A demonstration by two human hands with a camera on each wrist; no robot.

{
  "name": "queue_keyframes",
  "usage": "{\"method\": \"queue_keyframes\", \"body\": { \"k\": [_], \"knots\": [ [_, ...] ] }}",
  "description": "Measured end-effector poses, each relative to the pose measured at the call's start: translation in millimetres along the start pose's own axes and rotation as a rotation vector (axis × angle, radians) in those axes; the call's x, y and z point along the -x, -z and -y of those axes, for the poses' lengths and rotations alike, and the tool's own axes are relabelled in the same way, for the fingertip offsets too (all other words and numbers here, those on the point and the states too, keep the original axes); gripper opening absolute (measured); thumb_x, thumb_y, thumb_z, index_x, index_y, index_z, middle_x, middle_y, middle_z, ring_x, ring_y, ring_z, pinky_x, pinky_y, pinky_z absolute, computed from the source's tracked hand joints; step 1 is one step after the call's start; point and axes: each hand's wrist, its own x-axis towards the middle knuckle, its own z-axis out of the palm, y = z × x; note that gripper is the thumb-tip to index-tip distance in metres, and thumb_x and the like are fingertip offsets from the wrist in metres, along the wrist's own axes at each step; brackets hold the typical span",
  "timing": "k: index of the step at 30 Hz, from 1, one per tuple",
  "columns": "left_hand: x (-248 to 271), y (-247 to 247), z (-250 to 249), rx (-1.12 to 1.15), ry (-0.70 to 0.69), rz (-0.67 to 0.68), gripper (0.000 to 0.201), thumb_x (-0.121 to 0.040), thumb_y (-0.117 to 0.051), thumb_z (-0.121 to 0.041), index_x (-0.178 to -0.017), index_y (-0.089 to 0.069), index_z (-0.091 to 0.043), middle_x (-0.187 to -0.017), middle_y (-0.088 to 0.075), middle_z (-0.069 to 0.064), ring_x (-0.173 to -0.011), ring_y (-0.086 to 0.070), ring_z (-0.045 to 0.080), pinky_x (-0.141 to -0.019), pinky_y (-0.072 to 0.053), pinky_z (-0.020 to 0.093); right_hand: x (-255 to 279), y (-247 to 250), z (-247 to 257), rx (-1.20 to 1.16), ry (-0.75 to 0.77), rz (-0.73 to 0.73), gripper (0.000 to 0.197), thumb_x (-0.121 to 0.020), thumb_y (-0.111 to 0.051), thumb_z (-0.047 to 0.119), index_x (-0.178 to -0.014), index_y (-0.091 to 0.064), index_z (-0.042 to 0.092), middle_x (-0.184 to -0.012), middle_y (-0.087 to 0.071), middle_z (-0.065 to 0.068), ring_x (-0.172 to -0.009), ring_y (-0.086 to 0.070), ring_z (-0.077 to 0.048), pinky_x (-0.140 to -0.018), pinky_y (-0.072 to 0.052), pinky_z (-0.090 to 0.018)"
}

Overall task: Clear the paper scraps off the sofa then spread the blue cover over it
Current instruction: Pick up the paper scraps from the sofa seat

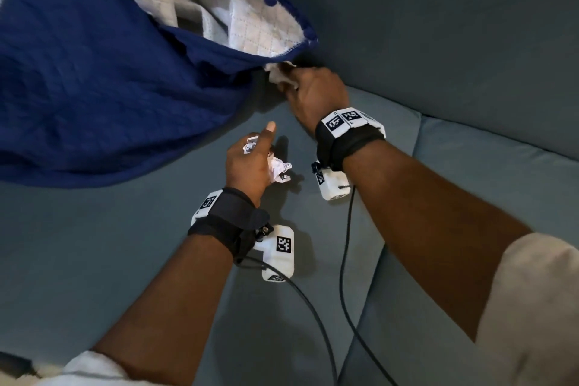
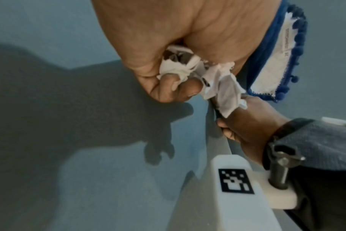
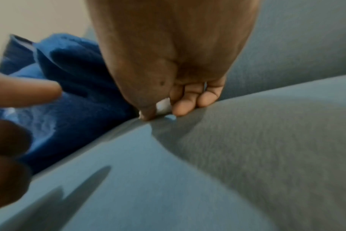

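Left hand (image 1: 250, 163): closed round crumpled paper scraps (image 1: 279, 169), above sofa seat (image 1: 125, 244).
Right hand (image 1: 315, 94): another scrap (image 1: 277, 75) pinched at the back crease. To be lifted straight out, so the blue cover (image 1: 94, 66) bunched alongside is not snagged.

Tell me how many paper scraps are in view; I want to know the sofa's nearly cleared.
3, it seems: a crumpled scrap and a second scrap gripped in the left hand, a third scrap pinched by the right hand beside the blue cover. More may hide under it.
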Motion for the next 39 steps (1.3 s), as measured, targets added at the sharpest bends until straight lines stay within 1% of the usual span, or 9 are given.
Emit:
{"method": "queue_keyframes", "body": {
  "k": [4,10,13,17,20,23,32,36,39],
  "knots": [
    [6.4,15.2,-2.8,0.014,0.061,0.084,0.05,-0.075,-0.082,-0.051,-0.063,-0.051,-0.015,-0.056,-0.049,0.007,-0.056,-0.057,0.024,-0.058,-0.055,0.041,-10.1,-5.5,1.5,-0.143,-0.171,-0.068,0.029,-0.093,-0.059,0.032,-0.114,-0.075,0.02,-0.111,-0.077,-0.011,-0.104,-0.069,-0.04,-0.086,-0.056,-0.04],
    [15.1,21.5,-6.1,0.002,-0.003,0.175,0.018,-0.089,-0.073,0.0,-0.085,-0.056,-0.001,-0.072,-0.055,0.019,-0.048,-0.058,0.015,-0.043,-0.044,0.02,30.4,15.1,-1.4,-0.587,-0.2,-0.062,0.015,-0.094,-0.063,0.035,-0.089,-0.075,0.028,-0.065,-0.066,0.011,-0.063,-0.062,-0.008,-0.07,-0.055,-0.036],
    [21.2,18.6,-18.3,0.162,0.06,0.181,0.013,-0.095,-0.063,0.006,-0.094,-0.054,-0.003,-0.089,-0.063,0.017,-0.062,-0.068,0.026,-0.047,-0.05,0.024,81.2,29.7,10.7,-0.736,-0.204,-0.044,0.009,-0.097,-0.065,0.027,-0.095,-0.073,0.031,-0.082,-0.077,-0.001,-0.069,-0.072,-0.021,-0.071,-0.062,-0.047],
    [37.3,14.4,-40.6,0.186,0.003,0.244,0.024,-0.095,-0.056,0.01,-0.092,-0.054,-0.014,-0.08,-0.06,0.015,-0.055,-0.061,0.022,-0.049,-0.05,0.029,136.0,57.5,37.8,-0.924,-0.247,-0.082,0.017,-0.098,-0.069,0.014,-0.112,-0.063,0.02,-0.089,-0.079,-0.006,-0.073,-0.076,-0.02,-0.063,-0.063,-0.034],
    [54.2,6.3,-58.2,0.227,0.012,0.352,0.014,-0.096,-0.058,-0.006,-0.103,-0.057,-0.017,-0.091,-0.069,0.014,-0.057,-0.063,0.02,-0.044,-0.044,0.025,159.7,58.8,50.7,-0.874,-0.272,-0.182,0.009,-0.094,-0.074,0.015,-0.097,-0.066,0.017,-0.083,-0.077,0.0,-0.07,-0.074,-0.014,-0.063,-0.06,-0.035],
    [64.6,-0.4,-62.4,0.291,0.092,0.423,0.023,-0.1,-0.058,-0.042,-0.106,-0.062,-0.02,-0.116,-0.074,0.015,-0.076,-0.072,0.029,-0.068,-0.053,0.036,176.4,53.1,59.0,-0.846,-0.268,-0.202,0.009,-0.093,-0.069,0.011,-0.098,-0.076,0.016,-0.087,-0.077,0.004,-0.077,-0.072,-0.013,-0.072,-0.058,-0.038],
    [104.8,7.1,-45.4,0.128,0.054,0.258,0.07,-0.078,-0.057,-0.08,-0.069,-0.065,-0.011,-0.082,-0.078,0.011,-0.073,-0.073,0.022,-0.074,-0.061,0.035,239.0,66.8,65.2,-0.53,-0.003,-0.001,0.033,-0.093,-0.047,0.028,-0.099,-0.074,0.011,-0.102,-0.053,0.0,-0.103,-0.053,-0.022,-0.091,-0.047,-0.037],
    [112.3,5.1,-26.2,0.111,-0.046,0.183,0.039,-0.088,-0.079,-0.031,-0.057,-0.061,-0.017,-0.054,-0.062,0.004,-0.046,-0.054,0.018,-0.049,-0.044,0.026,232.7,69.3,43.6,-0.497,0.011,0.064,0.017,-0.092,-0.065,0.015,-0.098,-0.08,0.018,-0.097,-0.058,0.002,-0.095,-0.056,-0.014,-0.085,-0.044,-0.024],
    [102.8,5.7,-6.5,0.053,-0.089,0.163,0.035,-0.09,-0.077,-0.023,-0.06,-0.06,-0.015,-0.051,-0.058,0.004,-0.041,-0.05,0.02,-0.043,-0.041,0.024,207.8,71.0,27.5,-0.591,-0.132,-0.034,0.008,-0.086,-0.079,0.016,-0.088,-0.081,0.023,-0.081,-0.064,0.014,-0.074,-0.058,-0.001,-0.071,-0.041,-0.014]
  ]
}}
